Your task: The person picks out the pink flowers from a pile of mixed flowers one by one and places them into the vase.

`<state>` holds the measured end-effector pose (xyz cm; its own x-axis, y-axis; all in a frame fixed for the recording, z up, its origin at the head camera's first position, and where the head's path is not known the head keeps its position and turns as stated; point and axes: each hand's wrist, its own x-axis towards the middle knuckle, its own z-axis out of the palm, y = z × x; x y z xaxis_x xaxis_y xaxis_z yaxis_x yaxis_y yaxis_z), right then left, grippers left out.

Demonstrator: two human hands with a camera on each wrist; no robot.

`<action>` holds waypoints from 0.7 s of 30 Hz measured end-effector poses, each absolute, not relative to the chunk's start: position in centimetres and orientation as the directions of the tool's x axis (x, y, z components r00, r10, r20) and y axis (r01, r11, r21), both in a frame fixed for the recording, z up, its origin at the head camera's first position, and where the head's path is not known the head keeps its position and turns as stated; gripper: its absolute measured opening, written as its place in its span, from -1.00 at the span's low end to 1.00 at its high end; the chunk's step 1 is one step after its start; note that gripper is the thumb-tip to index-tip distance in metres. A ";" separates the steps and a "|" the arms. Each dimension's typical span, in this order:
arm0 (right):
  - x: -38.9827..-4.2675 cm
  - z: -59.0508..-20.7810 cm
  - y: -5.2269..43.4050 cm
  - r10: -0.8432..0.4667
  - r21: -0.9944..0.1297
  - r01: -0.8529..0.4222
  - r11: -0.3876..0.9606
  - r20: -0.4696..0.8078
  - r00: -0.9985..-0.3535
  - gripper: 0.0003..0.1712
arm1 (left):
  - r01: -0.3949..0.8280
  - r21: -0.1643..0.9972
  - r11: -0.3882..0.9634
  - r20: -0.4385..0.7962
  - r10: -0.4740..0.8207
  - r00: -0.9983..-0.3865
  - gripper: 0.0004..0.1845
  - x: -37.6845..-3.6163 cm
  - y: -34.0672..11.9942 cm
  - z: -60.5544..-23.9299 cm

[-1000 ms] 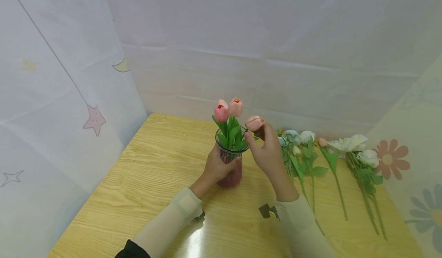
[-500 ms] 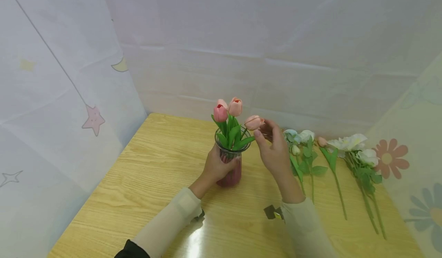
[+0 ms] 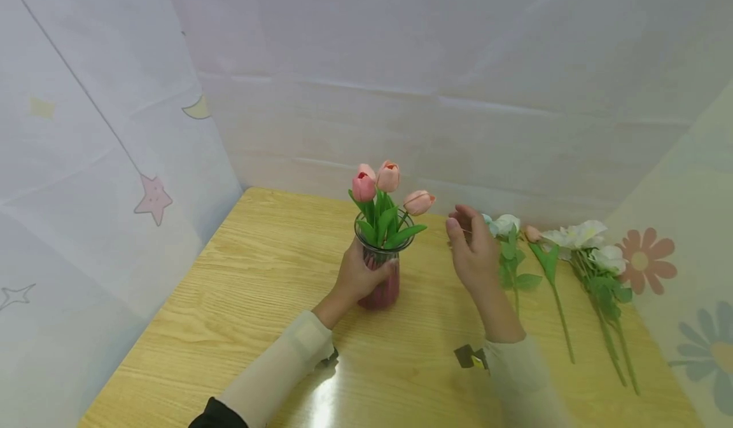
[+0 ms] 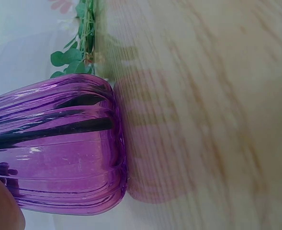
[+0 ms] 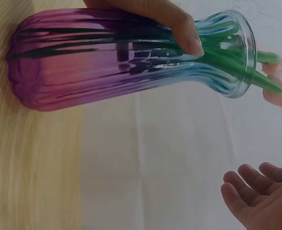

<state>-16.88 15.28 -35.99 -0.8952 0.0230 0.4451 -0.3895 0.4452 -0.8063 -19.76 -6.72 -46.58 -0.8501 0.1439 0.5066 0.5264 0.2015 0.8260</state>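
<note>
A ribbed glass vase (image 3: 382, 291), purple at the base and bluish at the neck, stands upright on the table. My left hand (image 3: 357, 274) grips it around the middle, thumb across the near side. Several tulips rise from its mouth: a deeper pink tulip (image 3: 363, 187), paler ones behind, and a pale pink tulip (image 3: 418, 202) leaning right over the rim. In the left wrist view dark stems show through the vase wall (image 4: 59, 158). To the right of the vase my right hand (image 3: 476, 250) is in the air with relaxed fingers, holding nothing.
On the right of the wooden table (image 3: 258, 275) lie a loose tulip (image 3: 550, 259), white flowers (image 3: 578, 237) with leafy stems, and a leafy green stem (image 3: 515, 282), partly behind my right hand. A printed cloth backdrop (image 3: 435, 110) borders the table's back and sides.
My right hand has let go of the leaning pale pink tulip and moved right, away from the vase. The tulip stays in the vase; my left hand keeps its grip.
</note>
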 end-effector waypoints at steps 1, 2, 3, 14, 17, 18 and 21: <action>-16.9 -36.1 15.5 0.024 -0.806 -0.382 0.452 0.439 -0.898 -0.45 | 0.525 0.827 0.202 0.505 0.143 -0.851 -0.24 -19.7 -6.7 -46.5; -16.8 -36.1 15.7 0.027 -0.805 -0.372 0.462 0.432 -0.902 -0.44 | 0.523 0.829 0.201 0.503 0.143 -0.852 -0.25 -19.7 -6.7 -46.5; -16.8 -36.2 16.0 0.024 -0.805 -0.366 0.467 0.425 -0.905 -0.44 | 0.522 0.829 0.202 0.502 0.142 -0.853 -0.25 -19.7 -6.7 -46.5; -16.5 -37.7 19.0 0.009 -0.758 -0.336 0.558 0.411 -0.911 -0.39 | 0.537 0.821 0.194 0.517 0.145 -0.843 -0.24 -19.8 -6.7 -46.7; -16.2 -38.0 19.7 0.017 -0.750 -0.314 0.582 0.398 -0.917 -0.37 | 0.540 0.820 0.189 0.521 0.145 -0.841 -0.24 -19.8 -6.7 -46.7; -16.2 -38.1 19.9 0.022 -0.749 -0.308 0.587 0.395 -0.918 -0.37 | 0.541 0.820 0.185 0.522 0.145 -0.841 -0.24 -19.8 -6.7 -46.6; -16.0 -38.4 20.5 0.030 -0.744 -0.289 0.602 0.383 -0.923 -0.37 | 0.545 0.819 0.181 0.525 0.147 -0.838 -0.25 -19.8 -6.7 -46.6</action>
